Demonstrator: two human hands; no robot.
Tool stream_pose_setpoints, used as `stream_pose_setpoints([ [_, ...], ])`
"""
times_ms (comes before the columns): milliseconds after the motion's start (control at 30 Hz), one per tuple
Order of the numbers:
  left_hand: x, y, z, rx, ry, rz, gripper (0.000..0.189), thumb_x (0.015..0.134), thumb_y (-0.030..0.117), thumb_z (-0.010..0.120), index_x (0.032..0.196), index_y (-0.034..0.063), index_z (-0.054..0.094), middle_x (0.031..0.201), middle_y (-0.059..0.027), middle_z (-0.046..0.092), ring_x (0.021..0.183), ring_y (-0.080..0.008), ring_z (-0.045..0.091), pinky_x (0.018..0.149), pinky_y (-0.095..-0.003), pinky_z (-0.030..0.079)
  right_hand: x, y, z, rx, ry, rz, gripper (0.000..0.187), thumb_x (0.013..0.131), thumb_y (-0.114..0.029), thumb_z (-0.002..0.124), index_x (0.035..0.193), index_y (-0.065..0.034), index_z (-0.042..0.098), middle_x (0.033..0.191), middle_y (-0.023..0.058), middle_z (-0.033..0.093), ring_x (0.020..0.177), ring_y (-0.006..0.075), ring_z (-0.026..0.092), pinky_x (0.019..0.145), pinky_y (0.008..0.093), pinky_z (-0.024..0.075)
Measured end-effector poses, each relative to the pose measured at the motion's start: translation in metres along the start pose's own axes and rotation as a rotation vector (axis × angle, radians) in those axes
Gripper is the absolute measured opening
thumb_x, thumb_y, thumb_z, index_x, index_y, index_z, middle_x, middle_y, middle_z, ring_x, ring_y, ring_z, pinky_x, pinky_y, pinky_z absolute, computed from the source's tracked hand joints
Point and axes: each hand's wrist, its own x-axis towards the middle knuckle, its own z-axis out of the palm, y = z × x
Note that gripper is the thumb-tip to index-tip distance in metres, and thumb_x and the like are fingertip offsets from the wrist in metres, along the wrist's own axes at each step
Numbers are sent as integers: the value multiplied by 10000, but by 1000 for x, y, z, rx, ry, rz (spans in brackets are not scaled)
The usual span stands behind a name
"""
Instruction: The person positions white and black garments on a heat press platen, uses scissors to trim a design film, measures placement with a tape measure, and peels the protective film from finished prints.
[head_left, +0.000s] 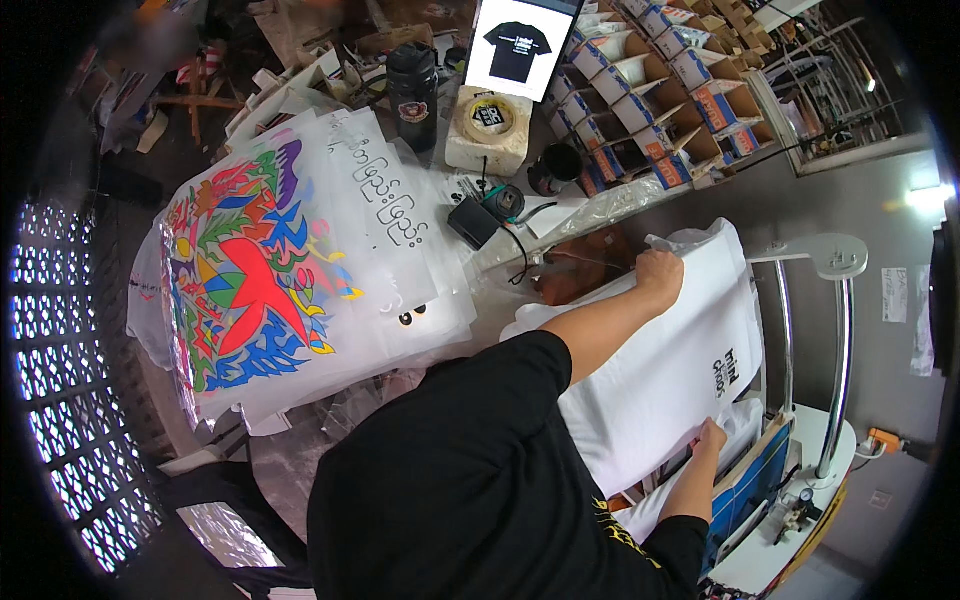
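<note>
A white T-shirt (637, 382) is stretched over a flat bed in front of me, with small black lettering (724, 373) near its far edge. My left hand (660, 279) pinches the fabric at the shirt's upper end, fingers curled over it. At the opposite edge, beneath the lettering, my right hand (709, 436) grips the cloth between thumb and fingers. Between the two hands the fabric lies mostly smooth, with soft creases toward my body. What supports the shirt is mostly hidden under it.
Beyond the shirt stands a press machine with chrome posts (838, 375), a blue panel (750, 480) and a pressure gauge (806, 495). A side table holds colourful printed film sheets (255, 285), a tape roll (489, 120), a black tumbler (412, 97) and a screen (517, 52). Cardboard bins (660, 97) are stacked behind.
</note>
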Motion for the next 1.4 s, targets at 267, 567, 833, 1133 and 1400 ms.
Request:
stream_pose_setpoints([
  [267, 11, 4, -5, -118, -25, -10, 171, 864, 73, 607, 906, 86, 772, 910, -125, 751, 869, -272, 738, 694, -387, 585, 5, 5, -2, 65, -43, -1, 248, 877, -228, 698, 979, -7, 649, 749, 96, 619, 537, 230, 557, 419, 378, 393],
  [567, 4, 3, 8, -102, -26, 53, 198, 877, 90, 578, 905, 48, 769, 922, -135, 749, 878, -298, 733, 720, -397, 591, 20, 26, -15, 94, -38, -61, 284, 886, -260, 724, 910, 18, 669, 701, 92, 631, 527, 221, 560, 439, 376, 424],
  [833, -4, 0, 17, -79, 13, -26, 233, 915, 108, 534, 940, 1, 739, 1031, -220, 711, 949, -361, 705, 796, -450, 584, 0, 37, 3, -224, 189, -301, 488, 904, -418, 658, 835, 59, 735, 873, 229, 724, 791, 382, 693, 794, 458, 523],
  [1133, -4, 10, -10, 33, -129, -31, 205, 887, 97, 575, 948, -12, 738, 1045, -219, 715, 1015, -379, 691, 849, -462, 566, -60, 1, -7, -275, 189, -256, 500, 915, -438, 635, 922, 52, 735, 929, 255, 715, 911, 425, 680, 839, 475, 510],
  [1400, -28, -11, 18, -50, -61, 53, 318, 913, 186, 499, 1112, -31, 618, 1210, -258, 590, 1075, -418, 608, 960, -502, 477, -46, 28, 5, -89, 143, -301, 468, 956, -410, 602, 957, 50, 690, 967, 227, 709, 918, 379, 662, 848, 445, 501],
])
